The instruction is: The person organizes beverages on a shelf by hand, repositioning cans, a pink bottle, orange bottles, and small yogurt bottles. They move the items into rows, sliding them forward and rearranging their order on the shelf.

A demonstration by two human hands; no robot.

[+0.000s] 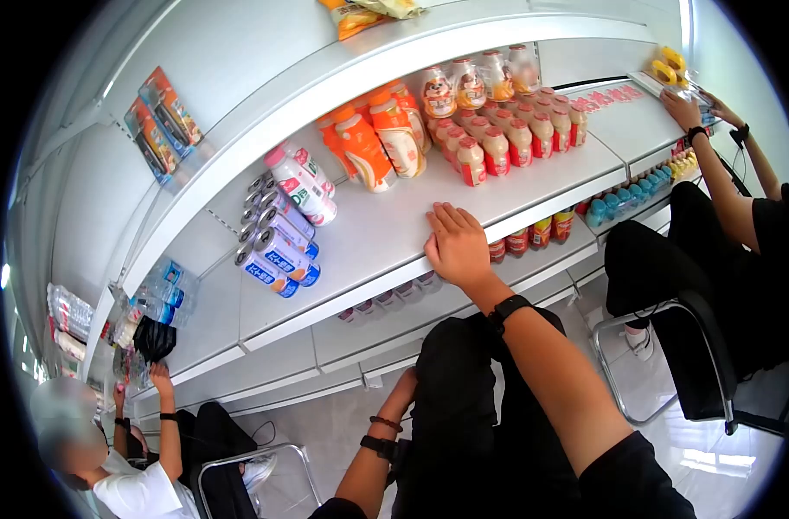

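My right hand (459,242) lies flat on the front edge of the white shelf (368,233), fingers stretched out and holding nothing. Beyond it stand rows of small red-and-cream drink bottles (498,147). Farther left are orange bottles (364,147), white-and-pink bottles (304,186) and a block of blue-and-white cans (278,242). My left hand (406,387) hangs low beside my left knee, below the shelf edge. Its fingers are hidden by the leg, so whether it is open or closed does not show.
Bottles with dog pictures (453,89) stand at the back. A lower shelf holds red-and-yellow bottles (540,232). On the right, a seated person's hands (682,108) are near yellow rolls (669,65). At left, another person (144,476) reaches toward a black bag (155,339).
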